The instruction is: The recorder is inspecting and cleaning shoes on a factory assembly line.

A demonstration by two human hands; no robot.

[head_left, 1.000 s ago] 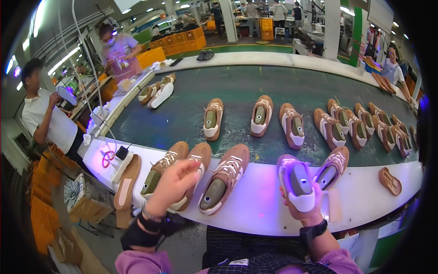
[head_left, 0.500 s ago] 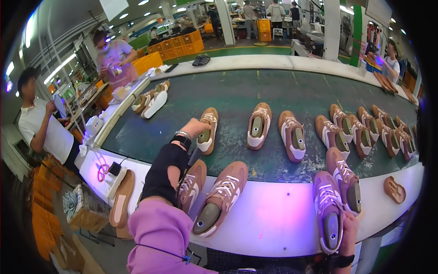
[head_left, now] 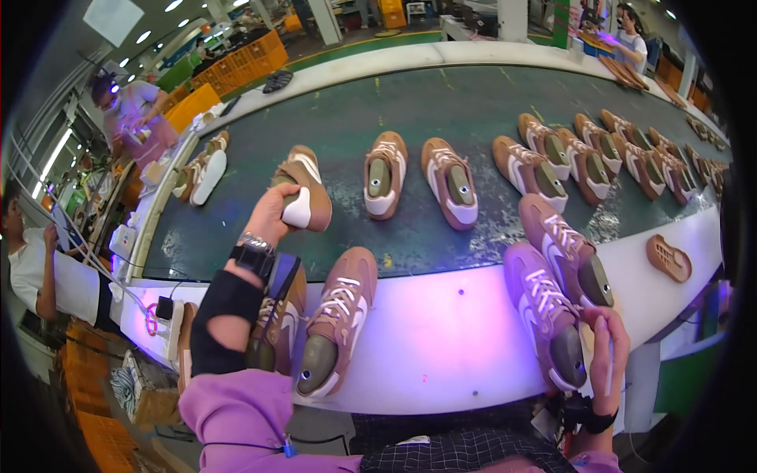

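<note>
Right hand (head_left: 607,355) closed around the heel of a tan shoe (head_left: 548,319), which lies on the white ledge (head_left: 449,331) at the near edge. A second shoe (head_left: 572,252) sits just beside it, touching, toe on the belt edge.

Left of centre on the ledge: two more shoes, one (head_left: 335,319) in full view, one (head_left: 280,327) mostly hidden under the left forearm. So four shoes on the ledge. Each has a grey foot form filling it where I can see the opening.

Loose brown sole (head_left: 669,258) lies alone at the ledge's right end.

Left hand (head_left: 272,213) stretched out over the dark green belt (head_left: 441,118), gripping the heel of a shoe (head_left: 303,185), tipped up off the belt.

Belt, mid: two shoes (head_left: 385,173) side by side, apart, forms inside. Further right a row of at least six, packed close; count past that blurs. Far left edge: one pair (head_left: 201,169).

Far: a person in white (head_left: 39,268) at left, another (head_left: 130,106) behind.
</note>
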